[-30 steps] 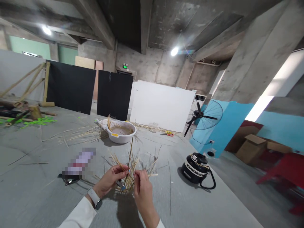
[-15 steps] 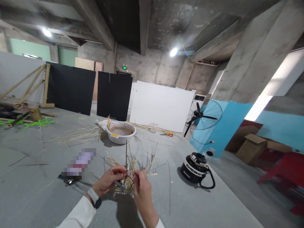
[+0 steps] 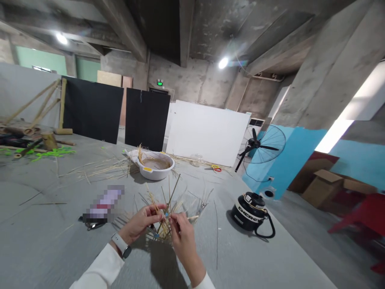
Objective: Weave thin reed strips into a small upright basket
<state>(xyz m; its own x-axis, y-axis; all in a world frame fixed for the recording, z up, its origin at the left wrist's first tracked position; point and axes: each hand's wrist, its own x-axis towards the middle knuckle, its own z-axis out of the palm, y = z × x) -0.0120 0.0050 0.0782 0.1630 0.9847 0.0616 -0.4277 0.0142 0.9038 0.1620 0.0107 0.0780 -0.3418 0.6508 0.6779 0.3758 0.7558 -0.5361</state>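
Note:
A small, loose weave of thin straw-coloured strips (image 3: 164, 232), like bamboo or cane splints, stands on the grey table with its ends sticking out all round. My left hand (image 3: 143, 221), with a watch on its wrist, pinches strips at the weave's left side. From the right, my right hand (image 3: 184, 237) has thumb and forefinger closed on a strip close to the left fingertips. Small blue-tipped clips sit among the strips, partly hidden. One darker strip (image 3: 173, 190) rises at a slant above the fingers.
Beyond the hands stands a white basin (image 3: 156, 175) with strips soaking or lying inside. Loose strips lie around it. Red-and-yellow scissors (image 3: 215, 168) rest farther back. To the right is a black jug (image 3: 249, 212); a blurred-out phone-like object (image 3: 105, 202) lies left.
The dark strip has gone from upright to leaning right. The weave has turned or tilted between my hands, and both hands keep their pinch. The whole view has shifted slightly.

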